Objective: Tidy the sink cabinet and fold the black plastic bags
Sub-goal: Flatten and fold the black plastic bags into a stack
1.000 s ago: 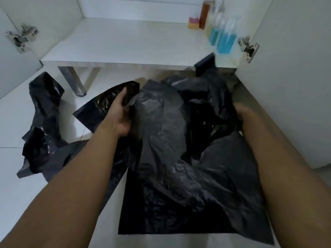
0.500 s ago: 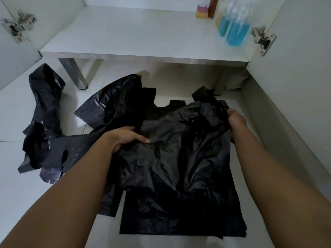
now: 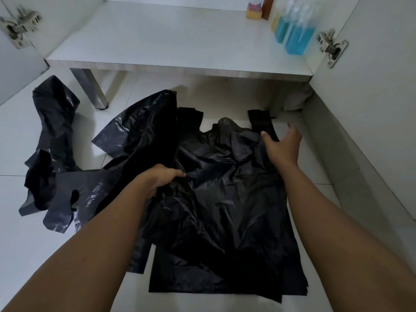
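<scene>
On the floor [image 3: 56,255], left hand [image 3: 161,180] gripping black plastic bag [image 3: 225,210], right hand [image 3: 284,146] open, fingers spread

blurred blue bottles [image 3: 295,39] run off the top edge; the black bag [image 3: 225,210] covers part of the left hand [image 3: 157,179].

Dim, bluish light. The cabinet shelf [image 3: 157,41] is brightest, with soft shadow just beneath it; bottles [image 3: 292,39] at its right end blur, and its edges bow.
</scene>
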`<state>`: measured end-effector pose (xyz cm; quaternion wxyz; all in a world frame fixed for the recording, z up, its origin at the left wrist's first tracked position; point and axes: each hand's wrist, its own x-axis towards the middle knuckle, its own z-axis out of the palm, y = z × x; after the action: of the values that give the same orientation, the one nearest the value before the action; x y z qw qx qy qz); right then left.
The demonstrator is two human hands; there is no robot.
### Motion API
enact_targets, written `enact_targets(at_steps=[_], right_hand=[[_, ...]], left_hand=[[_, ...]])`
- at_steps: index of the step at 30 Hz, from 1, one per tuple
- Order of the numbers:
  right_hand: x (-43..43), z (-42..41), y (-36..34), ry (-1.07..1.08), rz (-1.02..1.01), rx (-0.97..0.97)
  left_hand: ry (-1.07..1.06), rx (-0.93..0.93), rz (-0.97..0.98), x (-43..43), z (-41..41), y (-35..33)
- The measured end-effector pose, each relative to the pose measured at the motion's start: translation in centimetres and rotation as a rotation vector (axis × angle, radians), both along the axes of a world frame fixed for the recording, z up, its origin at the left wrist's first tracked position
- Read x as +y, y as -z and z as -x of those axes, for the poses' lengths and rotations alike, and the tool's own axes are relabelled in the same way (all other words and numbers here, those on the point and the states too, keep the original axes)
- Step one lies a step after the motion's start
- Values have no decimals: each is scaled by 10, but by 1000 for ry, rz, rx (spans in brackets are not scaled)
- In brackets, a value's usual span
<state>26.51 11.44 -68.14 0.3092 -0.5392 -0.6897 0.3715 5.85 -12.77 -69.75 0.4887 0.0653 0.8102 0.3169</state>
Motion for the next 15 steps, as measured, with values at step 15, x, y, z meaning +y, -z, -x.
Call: enact_targets(at_steps=[15], right_hand=[[-65, -14, 45, -685, 57, -785]], left_hand=[[196, 153, 147, -4, -10, -1]])
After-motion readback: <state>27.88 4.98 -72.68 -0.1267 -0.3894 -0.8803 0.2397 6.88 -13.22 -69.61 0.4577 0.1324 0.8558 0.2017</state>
